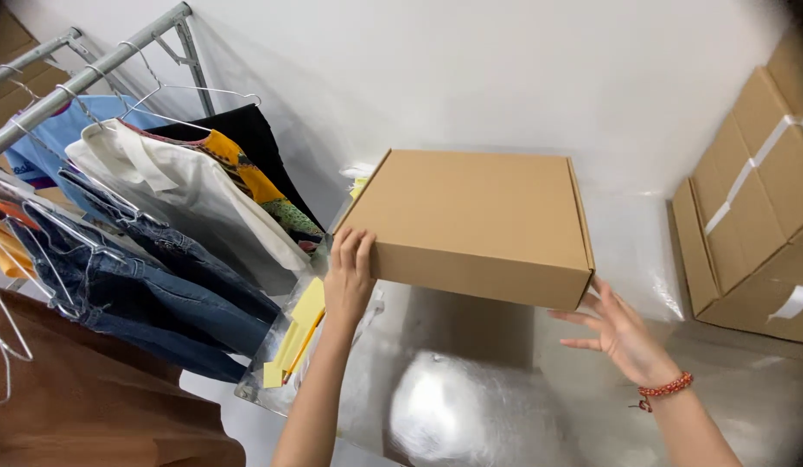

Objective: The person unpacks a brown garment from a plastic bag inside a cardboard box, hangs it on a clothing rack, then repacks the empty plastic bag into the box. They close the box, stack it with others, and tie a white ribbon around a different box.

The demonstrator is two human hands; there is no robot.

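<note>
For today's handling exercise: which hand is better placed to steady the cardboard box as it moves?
Probably the left hand: its fingers wrap the box's near left corner. The right hand is open, fingers spread, just beside the right corner.

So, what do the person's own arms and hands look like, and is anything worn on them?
Both forearms are bare, with no sleeves in view and no gloves. The right hand has a bracelet of red-orange beads at the wrist, with a short end hanging from it. The left hand shows no ring, watch or band. The fingernails look short and unpainted.
</note>
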